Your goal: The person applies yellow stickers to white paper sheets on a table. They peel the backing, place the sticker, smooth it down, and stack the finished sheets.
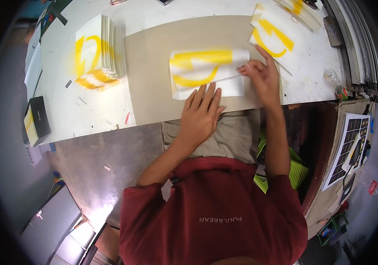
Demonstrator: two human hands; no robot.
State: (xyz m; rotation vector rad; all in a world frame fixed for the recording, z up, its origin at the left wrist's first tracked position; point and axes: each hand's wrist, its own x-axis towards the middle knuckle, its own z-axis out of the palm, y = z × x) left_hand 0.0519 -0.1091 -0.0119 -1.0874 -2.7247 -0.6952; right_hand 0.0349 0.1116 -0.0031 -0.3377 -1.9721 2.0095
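Note:
A white paper sheet with yellow print [197, 70] lies in front of me, its upper part folded over toward me and slightly blurred. Below the fold a plain white strip of the same sheet shows. My left hand [203, 112] rests palm down at the sheet's near edge, fingers stretched out with their tips on the paper. At the right end of the fold is my right hand [263, 78], its thumb and curled fingers closed at the paper's edge while the index finger points away. The sheet rests on a greyish-beige board [151, 79] on the white table.
A stack of folded yellow-and-white papers [103, 53] stands at the left. Flat printed sheets [272, 37] lie at the right, with another paper stack [301, 13] behind. A black box [39, 117] sits at the left corner, and a clear plastic bottle [335, 83] at the right edge.

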